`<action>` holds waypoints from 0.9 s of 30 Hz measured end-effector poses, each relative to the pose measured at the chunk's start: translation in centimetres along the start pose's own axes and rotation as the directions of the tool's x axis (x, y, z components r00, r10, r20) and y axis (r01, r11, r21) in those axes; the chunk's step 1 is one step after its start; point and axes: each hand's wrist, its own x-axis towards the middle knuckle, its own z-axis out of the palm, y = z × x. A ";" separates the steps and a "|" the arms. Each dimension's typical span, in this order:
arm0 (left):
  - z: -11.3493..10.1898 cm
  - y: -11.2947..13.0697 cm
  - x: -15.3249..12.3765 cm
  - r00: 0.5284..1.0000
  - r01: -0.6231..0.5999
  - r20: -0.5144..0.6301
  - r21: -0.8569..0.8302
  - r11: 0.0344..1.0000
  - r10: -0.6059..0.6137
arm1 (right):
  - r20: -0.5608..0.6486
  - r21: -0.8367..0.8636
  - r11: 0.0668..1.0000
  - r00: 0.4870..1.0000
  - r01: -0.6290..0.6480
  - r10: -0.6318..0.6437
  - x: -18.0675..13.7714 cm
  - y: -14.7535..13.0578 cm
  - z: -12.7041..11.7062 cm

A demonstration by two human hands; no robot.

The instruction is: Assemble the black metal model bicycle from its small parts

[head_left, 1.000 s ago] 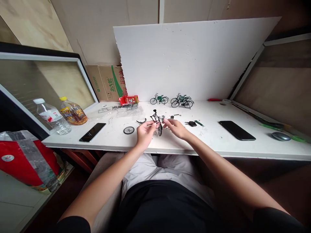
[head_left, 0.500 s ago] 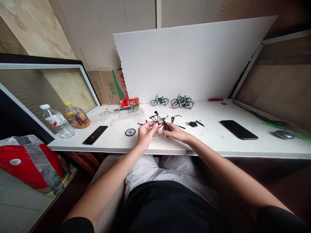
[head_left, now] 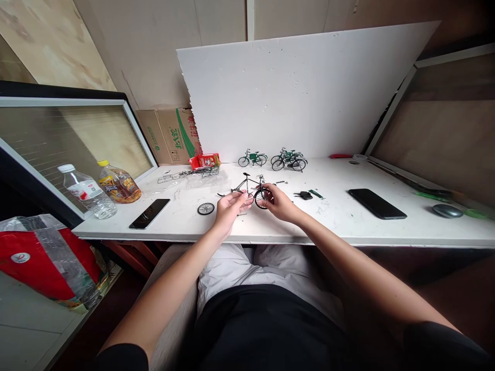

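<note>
Black bike (head_left: 248,183) is pinched low by the left grip (head_left: 231,207); the right grip (head_left: 279,204) curls and holds its front wheel (head_left: 261,198).

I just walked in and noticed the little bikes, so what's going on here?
A person holds a black model bicycle: the left hand grips its lower middle, the right hand its front wheel. No rear wheel shows on it; a loose wheel lies to the left on the white table. Other model bicycles stand farther back.
</note>
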 end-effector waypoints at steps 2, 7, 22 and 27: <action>-0.2 -0.2 0.2 1.000 0.011 -0.016 -0.007 1.000 -0.011 | 0.008 -0.001 1.000 1.000 -0.005 0.005 0.0 -0.2 -0.2; -0.8 -0.6 0.8 0.999 0.040 -0.023 0.017 0.999 -0.040 | 0.081 0.074 0.996 0.996 -0.055 0.049 0.0 -0.8 -0.7; -3.1 2.2 1.6 0.962 0.183 0.172 0.183 0.966 -0.214 | 0.124 0.233 0.959 0.983 -0.158 0.132 0.7 0.0 -1.8; -3.3 2.0 1.8 0.965 0.149 0.180 0.226 0.963 -0.192 | 0.122 0.231 0.962 0.985 -0.144 0.119 0.6 -0.3 -1.9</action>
